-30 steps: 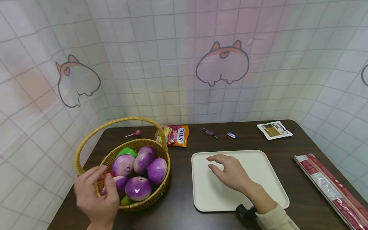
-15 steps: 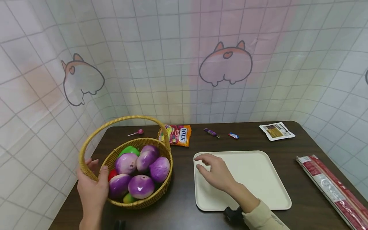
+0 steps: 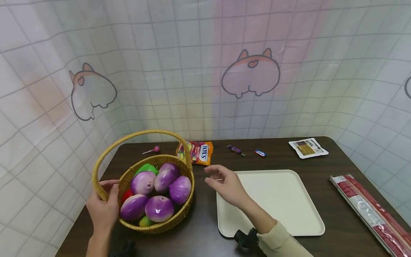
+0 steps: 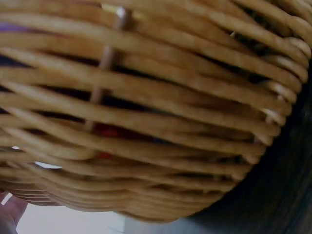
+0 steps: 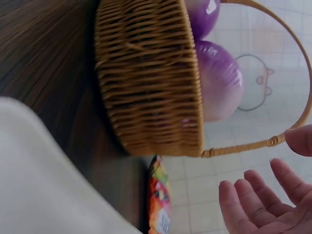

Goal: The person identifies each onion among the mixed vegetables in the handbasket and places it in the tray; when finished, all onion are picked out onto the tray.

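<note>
A yellow wicker basket (image 3: 174,224) with a tall arched handle stands at the left of the table. It holds several round purple eggplants (image 3: 159,208), a purple onion (image 3: 180,190), a green pepper (image 3: 147,168), and partly hidden red and yellow-green pieces. My left hand (image 3: 104,208) grips the basket's left side near the handle's foot, thumb at the rim. In the left wrist view the woven wall (image 4: 161,112) fills most of the picture. My right hand (image 3: 228,186) hovers to the basket's right, over the tray's left edge, fingers loosely bent and holding nothing.
A cream tray (image 3: 276,200) lies right of the basket. Along the back are a lollipop (image 3: 156,149), a Fox's candy bag (image 3: 203,152), two small wrapped candies (image 3: 235,149) and a white packet (image 3: 308,147). A long red package (image 3: 366,210) lies at the right edge.
My left hand has moved from over the basket's left edge to grip its side by the handle. My right hand has moved left, from above the tray toward the basket.
</note>
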`<state>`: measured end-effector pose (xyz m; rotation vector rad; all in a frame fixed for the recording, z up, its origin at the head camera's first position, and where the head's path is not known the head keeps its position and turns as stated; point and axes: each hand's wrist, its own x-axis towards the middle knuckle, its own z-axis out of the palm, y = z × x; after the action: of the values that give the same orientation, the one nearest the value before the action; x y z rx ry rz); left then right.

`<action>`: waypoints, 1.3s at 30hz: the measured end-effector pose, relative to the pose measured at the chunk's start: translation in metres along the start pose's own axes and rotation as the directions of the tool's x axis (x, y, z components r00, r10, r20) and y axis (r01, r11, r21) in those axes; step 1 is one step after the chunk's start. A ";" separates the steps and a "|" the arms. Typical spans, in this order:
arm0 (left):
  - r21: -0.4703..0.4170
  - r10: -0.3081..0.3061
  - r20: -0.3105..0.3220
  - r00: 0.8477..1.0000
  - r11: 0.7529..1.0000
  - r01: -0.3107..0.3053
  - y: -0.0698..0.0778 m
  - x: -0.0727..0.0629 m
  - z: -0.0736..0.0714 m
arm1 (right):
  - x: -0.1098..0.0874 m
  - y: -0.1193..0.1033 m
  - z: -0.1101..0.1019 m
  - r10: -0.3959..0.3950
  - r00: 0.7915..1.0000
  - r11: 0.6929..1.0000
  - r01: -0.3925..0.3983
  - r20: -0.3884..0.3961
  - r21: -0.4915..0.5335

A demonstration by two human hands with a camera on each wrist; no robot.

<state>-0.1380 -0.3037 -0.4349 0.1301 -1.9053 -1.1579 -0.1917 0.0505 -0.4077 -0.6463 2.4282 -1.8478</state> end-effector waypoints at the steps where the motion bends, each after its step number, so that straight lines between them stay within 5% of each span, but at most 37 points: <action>1: -0.065 -0.011 0.006 1.000 0.998 0.011 -0.002 0.000 0.000 | 0.002 -0.001 0.002 0.001 1.000 1.000 -0.001 0.007 0.008; 7: -0.346 -0.115 0.056 0.992 0.929 0.127 -0.010 -0.003 -0.002 | 0.010 -0.010 0.018 -0.015 0.998 0.999 0.012 0.063 0.053; 16: -0.399 -0.209 0.120 0.970 0.885 0.240 -0.019 -0.014 0.001 | 0.017 -0.008 0.038 -0.071 0.992 0.997 0.069 0.101 0.019; 20: -0.382 -0.238 0.079 0.968 0.890 0.250 -0.022 -0.018 0.002 | 0.016 0.000 0.048 -0.089 0.989 0.995 0.082 0.120 0.060; 24: -0.376 -0.189 0.050 0.981 0.906 0.194 -0.024 -0.021 0.003 | 0.012 0.005 0.058 -0.104 0.983 0.993 0.092 0.152 0.079; 32: -0.338 -0.122 0.032 0.992 0.933 0.126 -0.025 -0.023 0.008 | 0.007 0.008 0.065 -0.113 0.977 0.988 0.129 0.178 -0.079; 39: -0.287 -0.092 0.017 0.996 0.953 0.093 -0.025 -0.022 0.009 | 0.008 0.007 0.064 -0.084 0.976 0.987 0.109 0.202 -0.114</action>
<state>-0.1394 -0.3012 -0.4688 0.0576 -1.7268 -1.4861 -0.1839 -0.0098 -0.4313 -0.9237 2.4355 -1.5846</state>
